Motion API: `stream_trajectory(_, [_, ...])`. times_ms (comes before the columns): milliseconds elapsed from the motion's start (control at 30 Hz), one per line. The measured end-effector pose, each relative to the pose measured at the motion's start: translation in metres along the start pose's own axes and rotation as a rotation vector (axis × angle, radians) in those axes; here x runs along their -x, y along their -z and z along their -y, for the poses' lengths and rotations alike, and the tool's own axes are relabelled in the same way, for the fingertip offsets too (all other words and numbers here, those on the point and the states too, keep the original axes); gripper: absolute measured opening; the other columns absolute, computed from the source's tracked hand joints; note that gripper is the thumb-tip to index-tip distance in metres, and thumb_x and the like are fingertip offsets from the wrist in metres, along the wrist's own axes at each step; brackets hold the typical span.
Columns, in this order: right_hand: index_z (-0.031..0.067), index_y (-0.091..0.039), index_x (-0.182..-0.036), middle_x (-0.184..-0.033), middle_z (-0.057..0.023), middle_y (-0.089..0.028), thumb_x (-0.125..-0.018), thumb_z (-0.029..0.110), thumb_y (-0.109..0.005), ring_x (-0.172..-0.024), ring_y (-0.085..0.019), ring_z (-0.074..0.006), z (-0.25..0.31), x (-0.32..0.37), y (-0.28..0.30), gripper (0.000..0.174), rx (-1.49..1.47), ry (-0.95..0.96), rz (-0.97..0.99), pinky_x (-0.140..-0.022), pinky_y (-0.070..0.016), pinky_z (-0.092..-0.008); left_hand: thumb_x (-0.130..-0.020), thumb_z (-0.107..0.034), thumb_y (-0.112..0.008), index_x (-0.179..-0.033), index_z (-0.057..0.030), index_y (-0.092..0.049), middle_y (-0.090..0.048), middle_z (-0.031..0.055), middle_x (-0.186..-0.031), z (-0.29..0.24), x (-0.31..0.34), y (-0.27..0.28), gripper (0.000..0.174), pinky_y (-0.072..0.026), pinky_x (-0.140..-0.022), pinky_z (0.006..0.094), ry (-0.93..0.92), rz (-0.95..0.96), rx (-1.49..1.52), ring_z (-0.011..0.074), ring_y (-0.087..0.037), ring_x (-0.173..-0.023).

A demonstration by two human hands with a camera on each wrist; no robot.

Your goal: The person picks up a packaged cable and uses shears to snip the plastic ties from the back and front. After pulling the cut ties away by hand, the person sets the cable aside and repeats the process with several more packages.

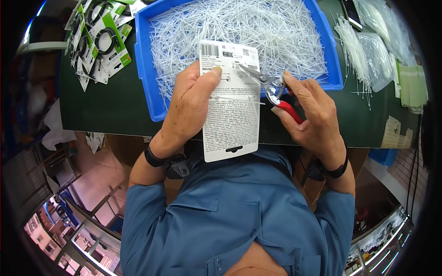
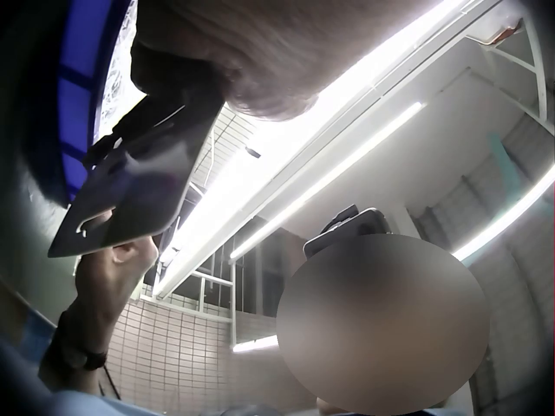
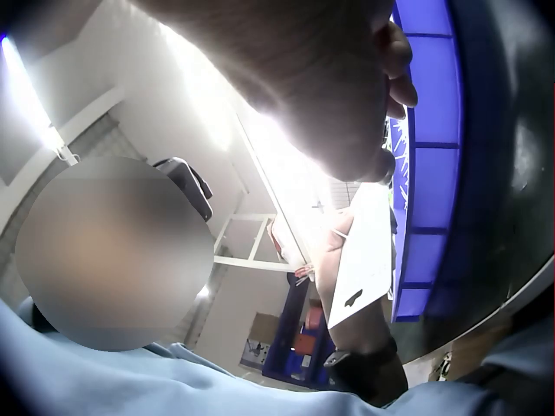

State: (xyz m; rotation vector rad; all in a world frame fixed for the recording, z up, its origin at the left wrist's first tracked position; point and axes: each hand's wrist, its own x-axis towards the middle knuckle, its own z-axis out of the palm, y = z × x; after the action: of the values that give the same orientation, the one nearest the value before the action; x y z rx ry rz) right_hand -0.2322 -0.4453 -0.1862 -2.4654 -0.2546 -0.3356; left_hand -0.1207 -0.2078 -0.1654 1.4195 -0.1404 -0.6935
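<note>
My left hand [image 1: 189, 99] pinches a printed packaging card [image 1: 232, 124] by its left edge, thumb across the front. Barcode and dense text face up, and a hang slot is at the near end. A thin white cable tie [image 1: 246, 100] crosses the card and sticks out past its right edge. With my right hand [image 1: 317, 108] I grip red-handled pruning snips [image 1: 275, 92], a coiled spring between the handles. Their parted blades overlap the upper part of the card. In the right wrist view the card [image 3: 366, 251] hangs beyond the right hand, which hides the snips.
A blue tray [image 1: 143, 60] full of loose white cable ties [image 1: 267, 27] stands behind the card on the dark green table [image 1: 115, 108]. Carded black cables [image 1: 103, 43] are piled at the left. Bundled cable ties [image 1: 352, 50] and clear plastic bags [image 1: 375, 60] lie at the right.
</note>
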Motion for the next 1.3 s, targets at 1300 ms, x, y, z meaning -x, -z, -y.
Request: stream_trajectory(1300, [0.0009, -0.058, -0.142, -0.100, -0.0153, -0.065, -0.071, -0.001, -0.086, -0.084, -0.067, -0.0250, 0.014, 0.010, -0.009, 0.076, -0.081, -0.079, -0.020, -0.073, -0.0552, -0.0335, -0.105, -0.021, -0.049, -0.128, 0.0060, -0.059, -0.070, 0.0096, -0.108, 0.012, 0.003, -0.018, 0.037, -0.0506, -0.081, 0.0246, -0.247, -0.333, 0.226, 0.0091, -0.062, -0.090])
